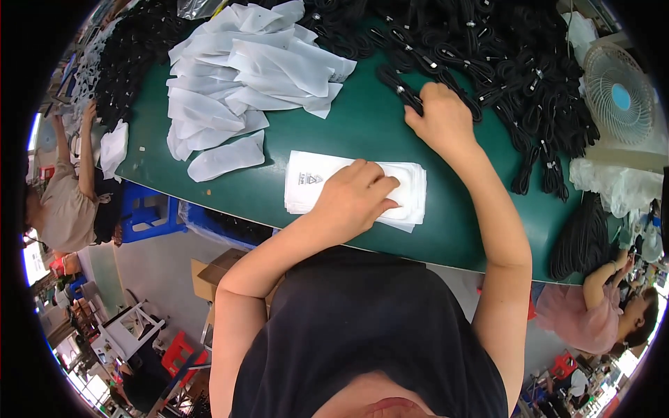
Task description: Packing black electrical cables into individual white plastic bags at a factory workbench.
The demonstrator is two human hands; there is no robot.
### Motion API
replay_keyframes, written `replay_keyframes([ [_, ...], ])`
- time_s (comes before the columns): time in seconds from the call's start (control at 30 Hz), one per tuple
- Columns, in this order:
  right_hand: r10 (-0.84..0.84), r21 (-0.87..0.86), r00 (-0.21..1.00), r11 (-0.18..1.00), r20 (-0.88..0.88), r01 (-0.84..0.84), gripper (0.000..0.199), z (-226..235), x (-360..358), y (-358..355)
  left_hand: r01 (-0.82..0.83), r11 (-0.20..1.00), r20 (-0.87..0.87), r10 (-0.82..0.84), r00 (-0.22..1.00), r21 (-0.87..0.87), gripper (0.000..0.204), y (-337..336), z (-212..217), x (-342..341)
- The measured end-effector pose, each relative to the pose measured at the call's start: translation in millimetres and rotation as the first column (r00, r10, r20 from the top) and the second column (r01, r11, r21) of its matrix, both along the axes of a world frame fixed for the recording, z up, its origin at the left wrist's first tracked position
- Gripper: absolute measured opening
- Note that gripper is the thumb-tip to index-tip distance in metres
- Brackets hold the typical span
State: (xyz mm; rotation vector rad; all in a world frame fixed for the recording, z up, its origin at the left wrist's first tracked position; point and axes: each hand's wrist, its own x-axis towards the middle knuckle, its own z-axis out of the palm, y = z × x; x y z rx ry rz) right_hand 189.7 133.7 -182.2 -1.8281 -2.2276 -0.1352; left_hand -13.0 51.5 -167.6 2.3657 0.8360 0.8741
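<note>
My left hand [357,197] rests on a stack of flat white plastic bags [303,182] near the front of the green table. Its fingers are bent and apart, touching the top bag, with a gap between thumb and forefinger. Farther off to the right, my right hand [446,118] is closed around a coiled black cable [400,88] at the edge of a big heap of similar cables [502,70]. Part of the held cable is hidden under the fingers.
A heap of white filled pouches [258,66] lies at the back left, with a single pouch [226,157] before it. At the right stand a fan [619,90] and a thick black cable bundle [582,240]. Co-workers sit at the left [66,202] and right [585,313].
</note>
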Motion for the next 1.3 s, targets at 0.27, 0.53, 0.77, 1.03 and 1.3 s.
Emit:
replay_keyframes([
  [0.27, -0.109, -0.1, 0.744, 0.993, -0.659, 0.057, 0.026, 51.9, 43.2, -96.9, -0.098, 0.992, -0.159, 0.109, 0.981, 0.075, 0.014, -0.9, -8.7, -9.7],
  [0.53, 0.328, 0.26, 0.782, 0.941, -0.531, -0.219, 0.034, 35.0, 46.1, -153.7, -0.074, 0.937, 0.154, 0.134, 0.979, -0.341, 0.007, -2.7, -4.4, -8.5],
  [0.77, 0.547, 0.419, 0.795, 0.807, -0.262, -0.417, 0.026, 25.4, 37.5, -155.0, -0.061, 0.824, 0.286, 0.264, 0.921, -0.563, 0.006, -4.0, -3.5, -10.8],
  [1.03, 0.591, 0.417, 0.803, 0.75, -0.075, -0.513, 0.023, 43.1, 32.3, -146.9, 0.008, 0.882, 0.368, 0.188, 0.911, -0.471, 0.009, -3.6, -1.6, -11.9],
  [1.3, 0.47, 0.324, 0.856, 0.861, -0.216, -0.391, 0.037, 75.0, 8.6, -132.7, -0.004, 0.936, 0.425, 0.164, 0.89, -0.351, 0.01, -7.1, 5.9, -6.5],
])
